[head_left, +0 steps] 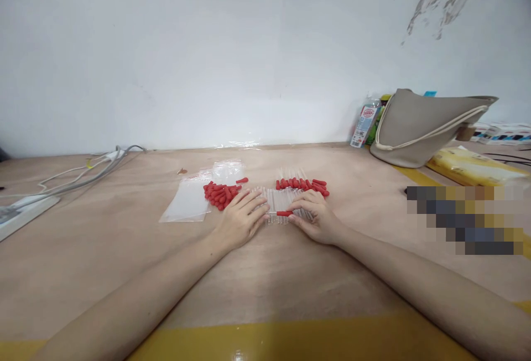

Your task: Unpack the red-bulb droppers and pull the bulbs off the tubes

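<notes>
My left hand (244,216) pinches a thin clear dropper tube (272,213), whose right end meets a red rubber bulb (284,213). The bulb's other end sits between the closed fingertips of my right hand (317,217). Under and between both hands lies a row of clear tubes (280,198), side by side. Left of them, beyond my left hand, is a heap of loose red bulbs (219,196), with one single bulb (242,180) apart. Behind my right hand, several droppers (299,183) with red bulbs on lie with their tubes pointing toward the wall.
Clear plastic bags (186,200) lie flat at the left of the heap. Cables (112,159) and a white power strip (29,214) are far left. At right stand a grey-beige bag (415,129), a carton (365,126) and a yellow packet (473,167), near a blurred-out patch.
</notes>
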The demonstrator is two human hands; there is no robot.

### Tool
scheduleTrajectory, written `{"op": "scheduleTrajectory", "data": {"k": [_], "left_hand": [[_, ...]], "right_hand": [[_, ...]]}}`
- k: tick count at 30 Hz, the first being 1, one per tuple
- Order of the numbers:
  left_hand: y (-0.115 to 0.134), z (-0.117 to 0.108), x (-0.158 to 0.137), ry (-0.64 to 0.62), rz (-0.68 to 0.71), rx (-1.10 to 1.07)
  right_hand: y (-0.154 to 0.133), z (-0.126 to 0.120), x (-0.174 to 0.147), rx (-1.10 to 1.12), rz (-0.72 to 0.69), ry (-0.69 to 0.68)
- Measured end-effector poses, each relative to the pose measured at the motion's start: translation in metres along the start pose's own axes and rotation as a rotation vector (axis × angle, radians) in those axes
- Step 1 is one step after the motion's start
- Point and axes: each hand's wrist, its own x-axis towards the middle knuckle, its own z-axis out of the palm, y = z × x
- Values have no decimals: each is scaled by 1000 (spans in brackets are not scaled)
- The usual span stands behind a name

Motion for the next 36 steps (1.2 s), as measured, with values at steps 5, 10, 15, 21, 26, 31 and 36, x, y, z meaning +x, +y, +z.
{"op": "scheduleTrajectory", "data": {"k": [5, 10, 15, 21, 26, 31, 36], "left_hand": [[4, 2, 2, 6, 42, 42], [6, -2, 3, -42, 111, 63], [7, -4, 5, -85, 98, -10], [7, -2, 4, -91, 96, -120], [-25, -9, -16, -36, -95, -71], [-35, -10, -21, 81, -302, -75], [-13, 9, -6, 125, -270, -136]], "right_hand": [[-9, 8, 3, -205, -124, -15], [-8, 17, 6, -230, -242, 14], [-6, 16, 4, -215, -305, -22], [-3, 10, -1, -277, -363, -42], [21, -13, -12, -299, -196, 81], [42, -28, -9, -229, 156, 278], [69, -34, -2, -171, 426, 446]]}}
